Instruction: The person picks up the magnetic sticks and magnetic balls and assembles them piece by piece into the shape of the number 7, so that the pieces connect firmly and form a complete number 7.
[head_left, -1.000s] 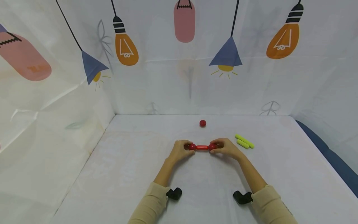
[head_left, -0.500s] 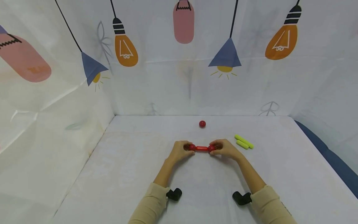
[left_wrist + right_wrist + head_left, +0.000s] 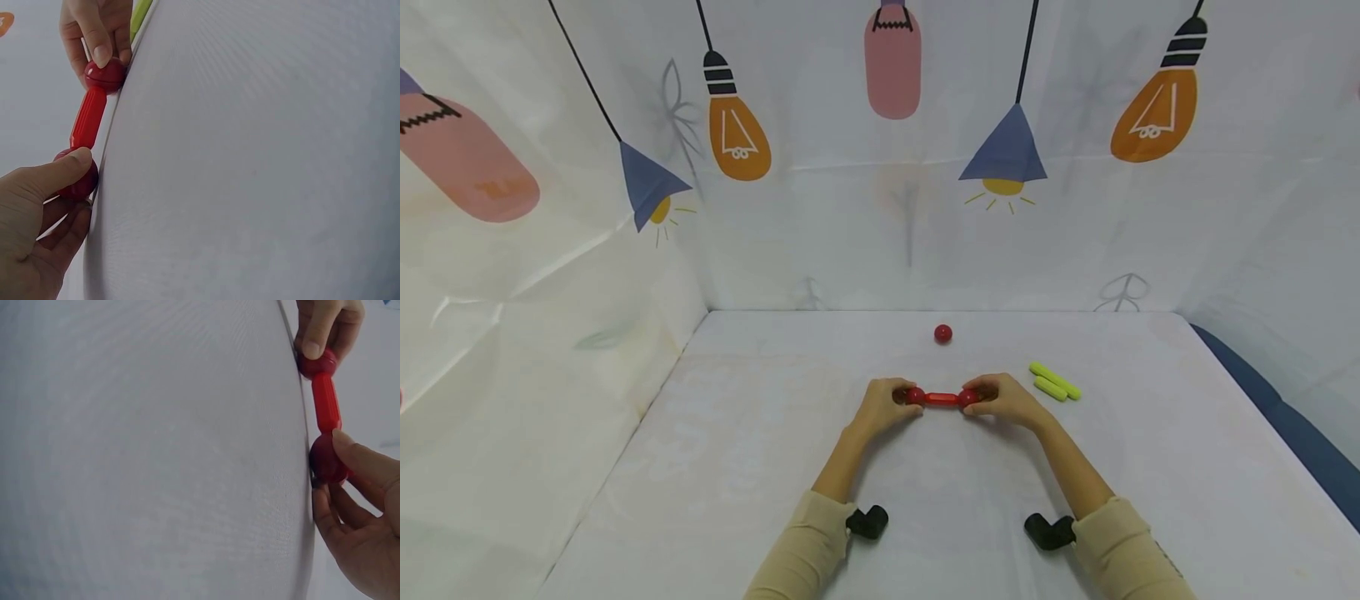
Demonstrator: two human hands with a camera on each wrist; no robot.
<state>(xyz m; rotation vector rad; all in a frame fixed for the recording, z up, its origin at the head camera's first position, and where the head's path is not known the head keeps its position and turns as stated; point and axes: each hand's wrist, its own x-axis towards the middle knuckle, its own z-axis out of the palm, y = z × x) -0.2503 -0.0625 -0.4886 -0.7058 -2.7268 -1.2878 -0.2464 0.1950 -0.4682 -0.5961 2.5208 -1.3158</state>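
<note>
My left hand (image 3: 880, 406) pinches a dark red ball (image 3: 915, 396) between thumb and fingers. Opposite it, my right hand (image 3: 1011, 398) pinches a matching red ball (image 3: 968, 397). A bright red ribbed rod (image 3: 942, 399) spans the two balls and meets one at each end, forming a dumbbell shape. In the left wrist view the rod (image 3: 89, 117) runs from the thumb of the left hand up to the ball in the other hand. The right wrist view shows the thumb laid on its ball (image 3: 327, 459), fingers beneath, close over the white tabletop.
A loose red ball (image 3: 943, 333) lies beyond the hands near the table's back edge. Two yellow-green rods, one longer (image 3: 1060, 382) and one shorter (image 3: 1050, 388), lie side by side right of the right hand. White printed sheets (image 3: 865, 233) enclose the white table (image 3: 760, 433).
</note>
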